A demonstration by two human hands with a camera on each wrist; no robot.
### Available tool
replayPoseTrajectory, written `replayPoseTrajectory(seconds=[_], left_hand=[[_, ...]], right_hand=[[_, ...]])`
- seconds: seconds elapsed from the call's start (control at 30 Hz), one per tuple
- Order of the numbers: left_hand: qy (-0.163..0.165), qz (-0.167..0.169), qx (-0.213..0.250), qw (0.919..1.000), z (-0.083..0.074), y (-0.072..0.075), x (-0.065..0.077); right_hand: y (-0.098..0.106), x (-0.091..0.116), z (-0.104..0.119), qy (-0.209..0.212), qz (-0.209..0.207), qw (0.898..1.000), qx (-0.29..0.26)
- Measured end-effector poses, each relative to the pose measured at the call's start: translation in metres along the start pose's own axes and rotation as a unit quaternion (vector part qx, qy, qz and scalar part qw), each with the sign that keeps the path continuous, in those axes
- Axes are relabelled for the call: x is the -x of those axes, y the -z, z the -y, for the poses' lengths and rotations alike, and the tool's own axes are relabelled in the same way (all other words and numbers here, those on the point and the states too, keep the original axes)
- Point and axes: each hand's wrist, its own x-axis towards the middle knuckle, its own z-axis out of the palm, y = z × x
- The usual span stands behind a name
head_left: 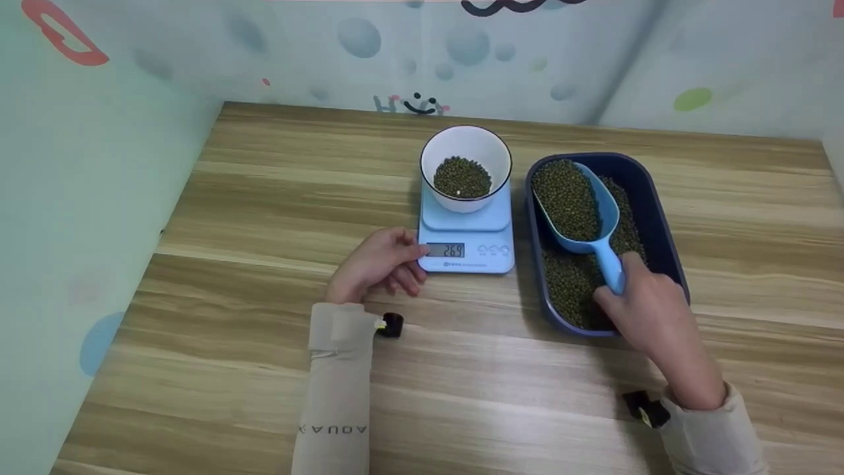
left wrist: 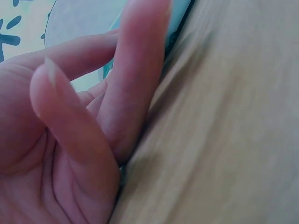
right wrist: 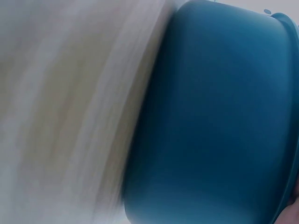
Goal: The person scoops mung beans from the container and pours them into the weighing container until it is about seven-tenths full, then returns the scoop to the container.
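My right hand point(head_left: 649, 307) grips the handle of a light blue scoop point(head_left: 610, 260), heaped with small green mung beans point(head_left: 567, 198). The scoop is over a dark blue tub point(head_left: 666, 244) holding more beans. To the left, a white bowl point(head_left: 491, 148) with a dark rim stands on a light blue kitchen scale point(head_left: 468, 260) and holds some beans. The scale's display reads about 26.9. At the scale's front left corner, my left hand point(head_left: 382, 260) holds the edge, thumb on top beside the display. In the right wrist view the tub's outer wall point(right wrist: 219, 112) hides the scoop.
A wood-grain table point(head_left: 264, 218) carries everything, with a patterned wall covering point(head_left: 369, 66) behind and at the left. The tub stands a short gap to the right of the scale. Small black devices point(head_left: 391, 324) are strapped at both wrists.
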Motion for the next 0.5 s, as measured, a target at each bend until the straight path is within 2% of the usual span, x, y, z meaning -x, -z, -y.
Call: replayPoseTrajectory(seconds=[0.2,0.5], left_hand=[[0.002,0.000,0.000,1.0000,-0.0094,-0.0025,0.0104],[0.002,-0.003,0.001,1.0000,-0.0104,-0.0025,0.0112]], right_hand=[[0.0024,0.0001,0.0008,-0.003,0.009,1.000,0.001],[0.0044,0.0008,0.0022,-0.003,0.008,1.000,0.002]])
